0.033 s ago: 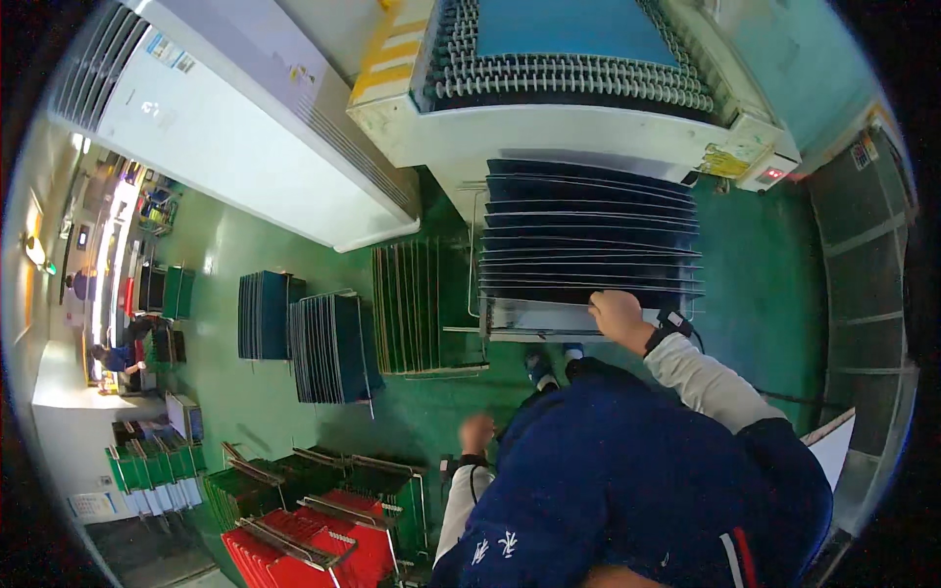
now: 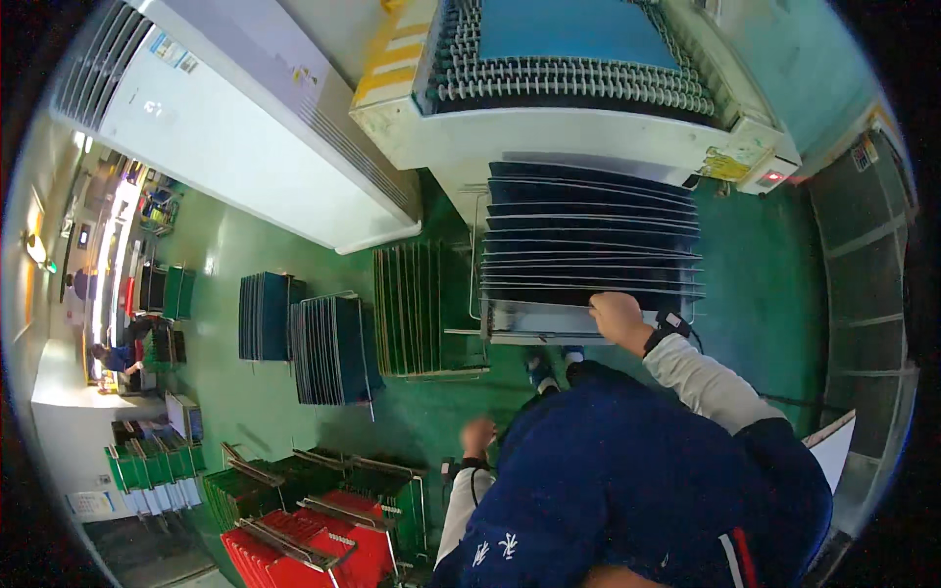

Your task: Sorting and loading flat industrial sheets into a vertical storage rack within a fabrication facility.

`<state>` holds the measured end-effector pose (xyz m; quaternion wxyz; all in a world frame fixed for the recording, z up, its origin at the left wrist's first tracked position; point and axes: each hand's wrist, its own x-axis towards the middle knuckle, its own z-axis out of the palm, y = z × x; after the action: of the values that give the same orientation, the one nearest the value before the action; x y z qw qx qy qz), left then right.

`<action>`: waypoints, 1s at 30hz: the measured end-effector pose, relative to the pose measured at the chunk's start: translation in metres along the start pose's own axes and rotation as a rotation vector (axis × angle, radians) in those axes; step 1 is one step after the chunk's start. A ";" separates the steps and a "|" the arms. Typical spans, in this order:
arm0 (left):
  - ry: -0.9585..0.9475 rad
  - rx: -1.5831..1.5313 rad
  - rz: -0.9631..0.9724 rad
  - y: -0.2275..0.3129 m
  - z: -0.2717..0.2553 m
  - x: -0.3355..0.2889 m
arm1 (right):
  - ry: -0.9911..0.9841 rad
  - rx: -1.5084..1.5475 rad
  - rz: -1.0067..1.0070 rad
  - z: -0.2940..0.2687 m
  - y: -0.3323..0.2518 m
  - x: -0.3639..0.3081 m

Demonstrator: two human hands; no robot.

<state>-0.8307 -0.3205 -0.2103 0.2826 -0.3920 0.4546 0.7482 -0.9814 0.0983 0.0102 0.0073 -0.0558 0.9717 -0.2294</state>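
Observation:
Several dark panels [image 2: 593, 245] stand on edge in a wire rack [image 2: 510, 328] at the outlet of a white machine [image 2: 549, 137]. My right hand [image 2: 618, 316] is closed over the top edge of the nearest panel, and a dark band circles its wrist. My left hand [image 2: 478, 436] hangs low at my side above the green floor [image 2: 421, 412]. It is blurred, and nothing shows in it. My dark blue jacket [image 2: 627, 480] fills the lower right.
More racks of dark green panels [image 2: 333, 348] stand on the floor to the left. Red and green trolley racks [image 2: 304, 549] sit at the lower left. A long white cabinet [image 2: 235, 127] runs along the upper left. Another person [image 2: 108, 358] works far left.

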 end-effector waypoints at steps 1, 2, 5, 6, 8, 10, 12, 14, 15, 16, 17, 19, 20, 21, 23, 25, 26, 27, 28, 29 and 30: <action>0.111 0.132 -0.002 0.001 0.012 -0.015 | -0.036 -0.040 0.003 0.007 0.008 0.001; 0.228 0.258 0.007 0.009 0.026 -0.025 | -0.022 -0.041 -0.003 0.003 0.006 0.005; 0.051 0.318 0.225 -0.012 0.008 -0.009 | -0.063 -0.104 -0.067 -0.037 -0.015 0.007; -0.003 0.336 0.295 -0.007 0.015 -0.009 | -0.049 -0.111 -0.067 -0.054 -0.023 0.011; 0.093 0.171 0.045 0.005 0.029 -0.021 | 0.005 -0.095 -0.085 -0.100 -0.043 0.012; 0.080 0.223 -0.012 0.020 0.040 -0.027 | 0.003 -0.134 -0.048 -0.147 -0.057 0.011; 0.072 0.129 -0.008 0.013 0.035 -0.010 | 0.175 -0.061 -0.121 -0.185 -0.060 0.008; 0.082 0.203 0.017 0.018 0.042 -0.004 | 0.292 -0.026 -0.114 -0.222 -0.053 0.004; 0.106 0.272 0.037 0.022 0.046 -0.002 | 0.306 0.051 -0.085 -0.236 -0.044 0.003; 0.090 0.275 0.044 0.020 0.045 0.006 | 0.279 0.161 0.071 -0.254 -0.043 -0.003; 0.005 0.407 0.163 0.016 0.037 0.014 | 0.334 0.467 0.178 -0.259 -0.037 -0.006; -0.091 0.542 0.293 0.015 0.035 0.030 | 0.397 0.771 0.278 -0.260 -0.026 -0.007; -0.069 0.427 0.179 0.030 0.055 0.012 | 0.564 1.017 0.318 -0.253 -0.017 -0.007; -0.042 0.309 0.064 0.042 0.070 -0.004 | 0.727 1.264 0.350 -0.251 -0.011 -0.006; -0.025 0.355 0.077 0.044 0.075 -0.007 | 0.668 1.098 0.275 -0.240 -0.002 -0.008; -0.022 0.412 0.087 0.050 0.081 -0.001 | 0.655 0.778 0.132 -0.203 0.036 -0.004; -0.096 0.381 0.073 0.051 0.080 0.004 | 0.580 0.993 0.225 -0.181 0.059 0.003; -0.165 0.346 0.054 0.056 0.085 0.002 | 0.534 1.103 0.269 -0.177 0.059 0.009; -0.168 0.349 0.059 0.060 0.090 0.000 | 0.492 1.208 0.317 -0.175 0.059 0.015; -0.227 0.430 0.071 0.082 0.113 -0.027 | 0.495 1.547 0.484 -0.179 0.036 0.027; -0.281 0.507 0.093 0.101 0.130 -0.050 | 0.476 1.890 0.644 -0.181 0.023 0.036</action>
<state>-0.9256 -0.2493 -0.0857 0.3969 -0.1803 0.6011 0.6698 -1.0264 0.1952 0.1618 -0.0834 0.2832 0.3391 -0.8932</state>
